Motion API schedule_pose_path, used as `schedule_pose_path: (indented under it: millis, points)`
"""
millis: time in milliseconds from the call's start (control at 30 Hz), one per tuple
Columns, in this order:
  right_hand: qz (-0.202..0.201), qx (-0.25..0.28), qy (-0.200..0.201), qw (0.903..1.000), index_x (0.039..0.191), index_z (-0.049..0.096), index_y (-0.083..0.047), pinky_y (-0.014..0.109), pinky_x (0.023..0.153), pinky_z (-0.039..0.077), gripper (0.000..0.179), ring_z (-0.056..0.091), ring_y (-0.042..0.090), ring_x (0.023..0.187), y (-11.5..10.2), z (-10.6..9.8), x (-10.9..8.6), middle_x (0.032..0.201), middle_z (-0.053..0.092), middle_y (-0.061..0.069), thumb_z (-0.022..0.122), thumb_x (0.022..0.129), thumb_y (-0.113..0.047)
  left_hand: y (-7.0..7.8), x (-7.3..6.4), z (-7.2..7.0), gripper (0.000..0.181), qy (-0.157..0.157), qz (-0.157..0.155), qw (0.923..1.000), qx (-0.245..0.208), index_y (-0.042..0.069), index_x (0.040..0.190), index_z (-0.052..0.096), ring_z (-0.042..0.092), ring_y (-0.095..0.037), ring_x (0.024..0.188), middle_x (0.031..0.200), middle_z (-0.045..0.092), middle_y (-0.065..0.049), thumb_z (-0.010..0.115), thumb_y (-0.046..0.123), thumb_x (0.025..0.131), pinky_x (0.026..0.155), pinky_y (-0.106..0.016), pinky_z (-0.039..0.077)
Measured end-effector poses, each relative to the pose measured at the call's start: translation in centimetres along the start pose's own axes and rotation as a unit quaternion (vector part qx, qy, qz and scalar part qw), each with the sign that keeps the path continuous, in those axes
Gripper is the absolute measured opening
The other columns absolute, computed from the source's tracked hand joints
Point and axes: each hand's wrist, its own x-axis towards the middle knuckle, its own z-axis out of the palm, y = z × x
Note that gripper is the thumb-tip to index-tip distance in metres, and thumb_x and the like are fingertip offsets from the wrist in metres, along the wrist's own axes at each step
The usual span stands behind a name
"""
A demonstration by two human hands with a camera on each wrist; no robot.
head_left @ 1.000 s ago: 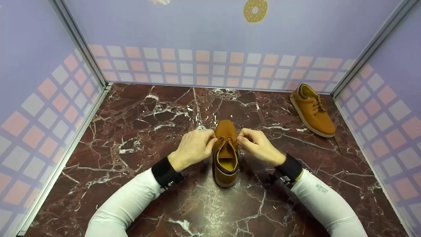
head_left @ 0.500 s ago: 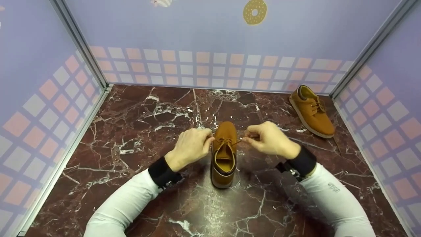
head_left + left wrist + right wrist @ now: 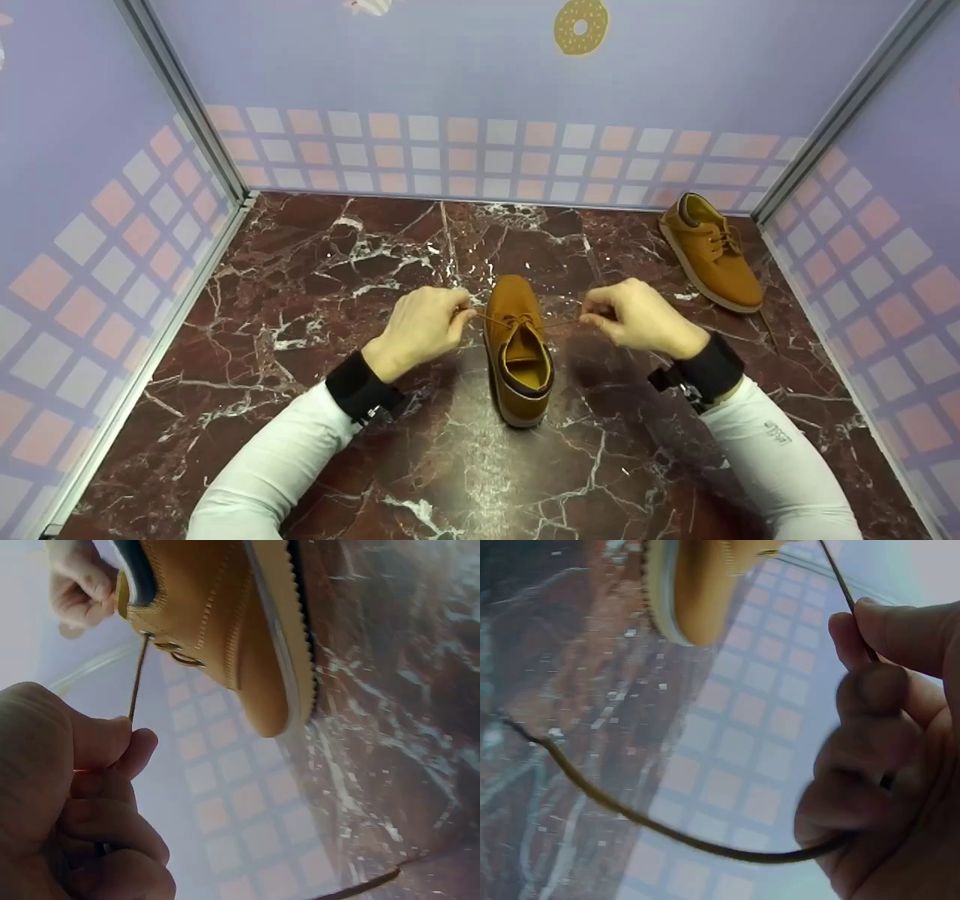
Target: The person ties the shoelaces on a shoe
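A tan lace-up shoe (image 3: 512,296) stands on the marbled surface, toe pointing away, its opening facing me. My left hand (image 3: 420,326) is to its left and pinches one end of the shoelace (image 3: 138,682) between thumb and forefinger. On the other side, my right hand (image 3: 645,319) pinches the other lace end (image 3: 847,596), its remaining fingers curled. Both lace ends run straight from the eyelets out to the hands. A loose tail of lace (image 3: 705,844) hangs below the right hand. Neither hand touches the shoe itself.
A matching tan shoe (image 3: 720,262) stands at the back right, near the corner, with a lace end trailing on the surface. Lilac panels (image 3: 450,67) with printed squares close off the back and both sides. Black straps (image 3: 364,386) with cameras circle both wrists.
Both hands have moved outward from the shoe, the right one farther, drawing the lace ends out to each side. The shoe has turned slightly, its heel shifting right.
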Motion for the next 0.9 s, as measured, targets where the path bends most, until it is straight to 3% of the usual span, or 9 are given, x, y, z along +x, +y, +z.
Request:
schedule_pose_path:
  millis: [167,333,600,733,900]
  points:
    - [0.012,0.028,-0.01,0.9995,0.09,0.079,-0.01,0.022,0.056,0.045,0.011,0.048,-0.001,0.057,0.9,1.9,0.0,0.069,0.069,-0.002,0.081,0.101,-0.013,-0.5,-0.3,0.8,0.017,-0.026,-0.02,0.9994,0.007,0.013,0.092,0.077,0.075,-0.028,0.07,0.083,0.081,-0.007,0.076,0.023,0.105,0.063,-0.051,0.065]
    - [0.022,0.024,-0.005,0.9995,0.091,0.08,-0.01,0.024,0.059,0.047,0.011,0.051,0.001,0.059,1.2,3.4,0.2,0.072,0.072,-0.001,0.08,0.101,-0.015,-0.3,-0.4,1.4,0.023,-0.04,-0.03,0.9987,0.013,0.012,0.086,0.073,0.073,-0.03,0.069,0.078,0.077,-0.007,0.073,0.023,0.106,0.064,-0.054,0.064]
    - [0.024,0.029,0.007,0.9993,0.093,0.08,-0.012,0.027,0.065,0.052,0.007,0.059,0.005,0.065,1.2,4.5,0.3,0.078,0.077,0.001,0.079,0.101,-0.013,0.8,-1.0,1.6,0.026,-0.002,-0.03,0.9989,0.037,0.005,0.115,0.074,0.073,-0.039,0.094,0.105,0.078,-0.016,0.073,0.029,0.106,0.081,-0.056,0.065]
    - [0.028,0.031,0.011,0.9991,0.093,0.08,-0.012,0.029,0.068,0.055,0.007,0.065,0.01,0.069,1.1,4.6,0.2,0.081,0.078,0.002,0.079,0.1,-0.013,1.7,-1.2,1.4,0.019,0.006,-0.029,0.9995,0.006,0.009,0.101,0.074,0.071,-0.03,0.08,0.091,0.075,-0.009,0.074,0.027,0.105,0.071,-0.05,0.063]
    - [0.029,0.028,0.059,0.9975,0.096,0.08,-0.012,0.039,0.075,0.063,0.004,0.075,0.025,0.081,0.7,4.7,0.1,0.093,0.08,0.007,0.083,0.095,-0.013,2.3,-1.2,1.7,0.041,-0.067,-0.043,0.9948,-0.063,0.02,0.071,0.061,0.056,-0.015,0.058,0.064,0.056,0.004,0.066,0.03,0.11,0.059,-0.037,0.052]
